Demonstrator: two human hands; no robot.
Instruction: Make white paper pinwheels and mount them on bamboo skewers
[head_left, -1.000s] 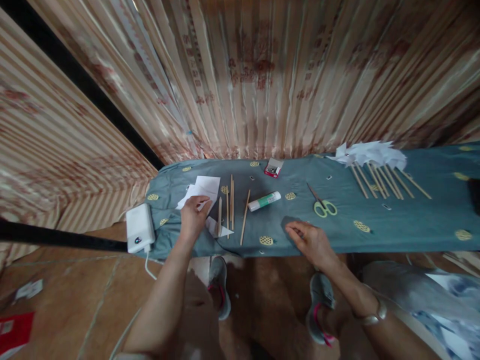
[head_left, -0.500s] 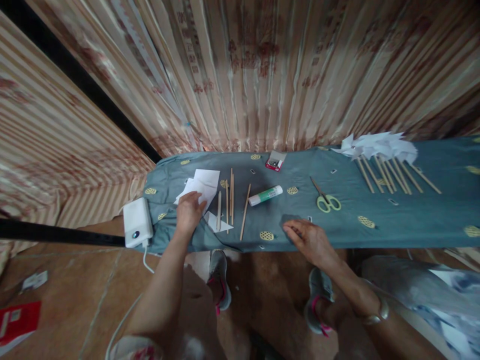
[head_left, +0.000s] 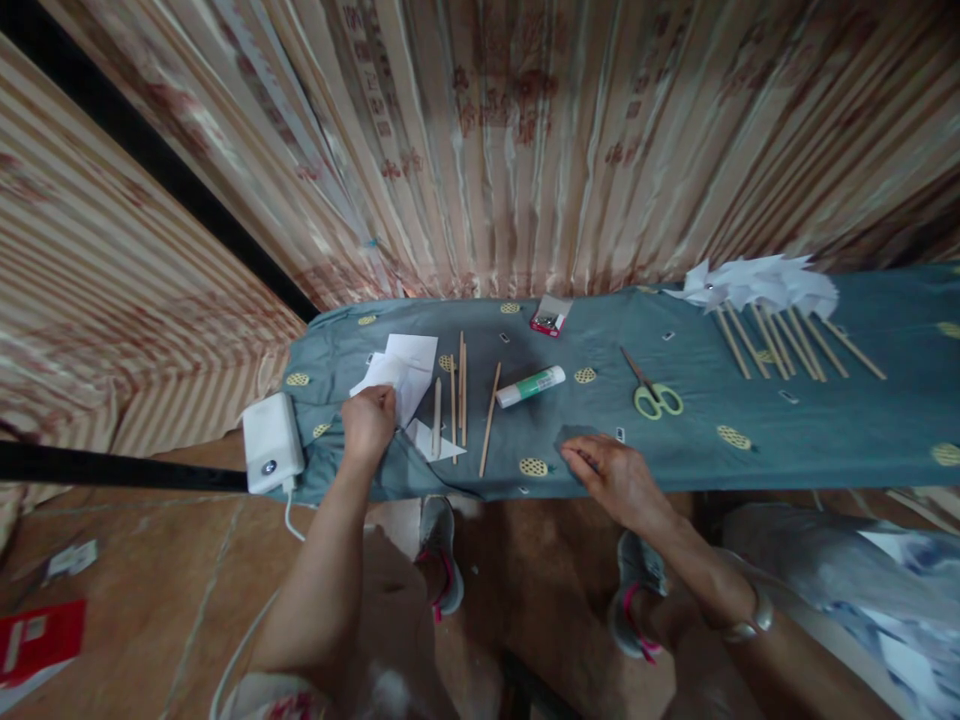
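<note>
My left hand is closed, its curled fingers at the near edge of a small pile of white paper sheets. Whether it grips a sheet is hidden by the fingers. Beside the pile lie a white paper triangle, a pale pencil-like stick on top of it, and several thin wooden sticks. My right hand hovers or rests near the table's front edge, thumb and fingers pressed together; I cannot make out anything between them. A green and white glue stick lies between the hands.
Green-handled scissors and a red box of small metal pins lie farther back. White paper pinwheels on sticks are bunched at the right. A white power bank with a cable sits at the left end. A curtain hangs behind the table.
My left hand has drawn slightly back and to the left over the paper pile, its fingers curling from spread to closed. My right hand has stayed about where it was.
</note>
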